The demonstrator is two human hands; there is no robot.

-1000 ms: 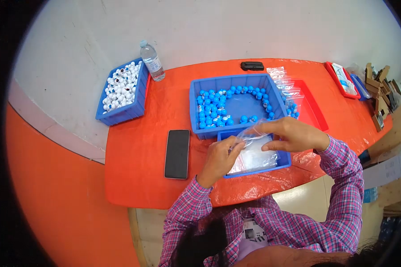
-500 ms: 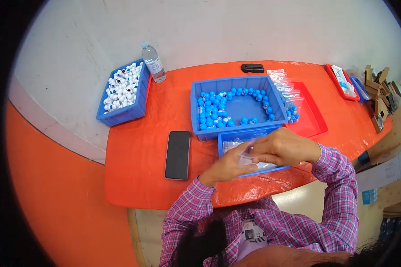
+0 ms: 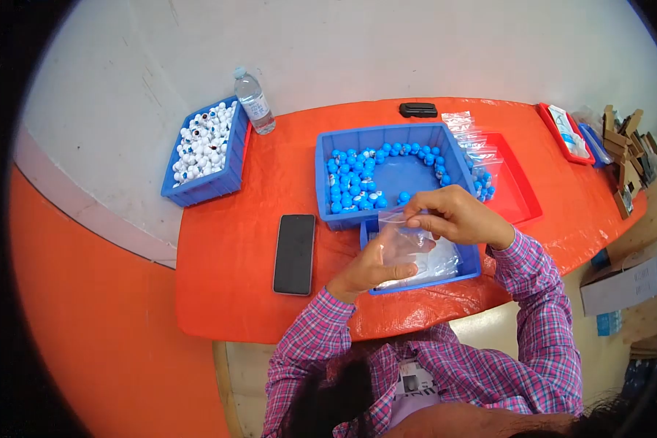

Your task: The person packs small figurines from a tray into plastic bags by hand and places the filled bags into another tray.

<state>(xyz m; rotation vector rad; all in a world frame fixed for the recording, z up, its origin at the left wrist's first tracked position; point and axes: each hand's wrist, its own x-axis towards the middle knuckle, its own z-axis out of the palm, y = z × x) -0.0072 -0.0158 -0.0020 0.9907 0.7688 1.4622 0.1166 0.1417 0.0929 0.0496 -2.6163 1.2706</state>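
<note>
**Clear zip bag (image 3: 398, 252) held over a small blue bin (image 3: 471, 269)**

The right hand (image 3: 463, 214) has its grip pinched on the bag's top edge. The left hand (image 3: 371, 269) reaches around the lower part, fingers apparently behind the film; whether its grip is closed, I cannot tell. The bag looks light, limp and slippery, so the stiffer zip edge seems the surest hold.

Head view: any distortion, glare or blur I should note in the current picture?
Head view: dark corners and a bowed orange table cover suggest wide-angle distortion; head view: bright glare on the cover's front edge and the floor; head view: the clear bag looks faint, its outline hard to trace; head view: no heavy blur.
</note>
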